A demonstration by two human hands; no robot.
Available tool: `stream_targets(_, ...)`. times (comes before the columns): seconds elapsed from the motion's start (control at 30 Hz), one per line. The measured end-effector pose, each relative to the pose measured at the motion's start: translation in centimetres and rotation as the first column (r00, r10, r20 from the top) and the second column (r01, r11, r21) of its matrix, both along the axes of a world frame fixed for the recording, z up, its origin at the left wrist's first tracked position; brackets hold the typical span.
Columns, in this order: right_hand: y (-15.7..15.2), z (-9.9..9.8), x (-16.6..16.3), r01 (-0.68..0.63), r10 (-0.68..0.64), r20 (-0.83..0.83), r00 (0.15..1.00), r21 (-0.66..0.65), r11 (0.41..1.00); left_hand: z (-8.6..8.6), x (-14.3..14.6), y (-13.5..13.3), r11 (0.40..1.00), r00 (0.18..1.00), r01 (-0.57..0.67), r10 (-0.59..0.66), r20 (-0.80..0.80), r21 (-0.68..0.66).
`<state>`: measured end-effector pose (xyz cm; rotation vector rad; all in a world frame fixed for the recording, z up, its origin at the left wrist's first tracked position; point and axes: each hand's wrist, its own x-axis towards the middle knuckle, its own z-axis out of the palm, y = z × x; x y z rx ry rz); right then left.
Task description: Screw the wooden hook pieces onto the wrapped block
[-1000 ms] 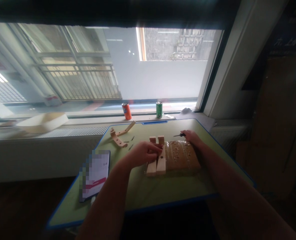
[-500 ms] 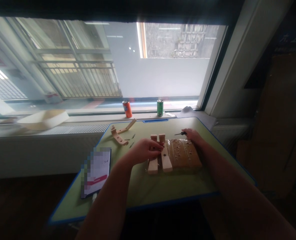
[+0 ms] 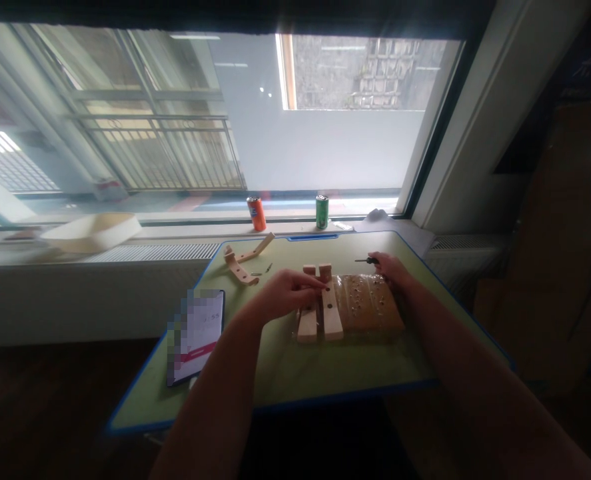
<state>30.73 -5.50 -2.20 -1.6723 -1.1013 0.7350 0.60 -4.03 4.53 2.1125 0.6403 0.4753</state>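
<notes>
Two pale wooden blocks [image 3: 325, 317] lie side by side on a green table [image 3: 295, 373], beside a brown perforated wooden board [image 3: 370, 310]. My left hand [image 3: 288, 293] rests on the left block with its fingers curled round the block's upper part. My right hand [image 3: 392, 270] lies on the far right corner of the board, fingers bent over its edge. A small dark screwdriver [image 3: 365, 260] lies just beyond the right hand.
A curved wooden bracket [image 3: 242, 263] and a few screws [image 3: 262, 272] lie at the table's far left. A booklet [image 3: 198, 333] sits near the left edge. An orange can [image 3: 256, 213] and a green can [image 3: 322, 212] stand on the windowsill, with a shallow tray [image 3: 90, 233] further left.
The two blocks have been parted slightly at the near end. My left hand has shifted a little on the left block. The view has tilted down slightly.
</notes>
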Motion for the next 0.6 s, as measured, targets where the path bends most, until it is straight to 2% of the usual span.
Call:
stream_targets(0.07, 0.0, -0.2, -0.1, 0.017, -0.017, -0.052, 0.999, -0.011, 1.0, 0.5, -0.9, 0.2, 0.999, 0.998, 0.018, -0.016, 0.065, -0.041)
stream_targets(0.1, 0.1, -0.2, -0.1, 0.02, -0.021, -0.072, 0.997, -0.014, 1.0, 0.6, -1.5, 0.5, 0.998, 0.994, -0.009, 0.015, 0.11, -0.058)
stream_targets(0.17, 0.1, -0.3, -0.1, 0.023, -0.025, -0.103, 0.994, -0.014, 1.0, 0.6, -2.5, 1.3, 0.979, 0.959, -0.191, 0.2, 0.201, -0.065)
stream_targets(0.2, 0.2, -0.3, -0.1, 0.025, -0.026, -0.115, 0.993, -0.012, 1.0, 0.4, -3.0, 1.9, 0.941, 0.913, -0.336, 0.337, 0.232, -0.041)
stream_targets(0.23, 0.2, -0.3, -0.1, 0.027, -0.028, -0.124, 0.992, -0.009, 1.0, 0.1, -3.4, 2.6, 0.872, 0.846, -0.489, 0.473, 0.246, 0.006)
stream_targets(0.27, 0.2, -0.3, -0.1, 0.029, -0.03, -0.13, 0.991, -0.007, 1.0, -0.2, -3.6, 3.3, 0.777, 0.766, -0.625, 0.592, 0.251, 0.075)
stream_targets(0.3, 0.2, -0.3, -0.1, 0.031, -0.032, -0.133, 0.991, -0.007, 0.999, -0.7, -3.8, 4.0, 0.684, 0.7, -0.712, 0.672, 0.243, 0.157)
stream_targets(0.33, 0.2, -0.3, -0.1, 0.032, -0.033, -0.133, 0.991, -0.009, 0.999, -1.1, -3.8, 4.6, 0.622, 0.662, -0.748, 0.721, 0.204, 0.231)
stream_targets(0.37, 0.2, -0.3, -0.1, 0.033, -0.034, -0.129, 0.991, -0.012, 0.999, -1.6, -3.8, 5.1, 0.595, 0.65, -0.749, 0.746, 0.146, 0.29)
stream_targets(0.43, 0.2, -0.4, 0.0, 0.029, -0.031, -0.111, 0.993, -0.021, 0.999, -2.4, -3.7, 5.7, 0.62, 0.656, -0.68, 0.753, -0.051, 0.392)
stream_targets(0.5, 0.2, -0.4, 0.0, 0.022, -0.024, -0.081, 0.996, -0.025, 0.999, -3.0, -3.6, 5.9, 0.642, 0.62, -0.608, 0.752, -0.225, 0.467)
stream_targets(0.6, 0.1, -0.2, -0.1, -0.013, 0.013, -0.026, 1.0, -0.012, 1.0, -3.3, -3.6, 5.8, 0.633, 0.573, -0.569, 0.763, -0.299, 0.526)
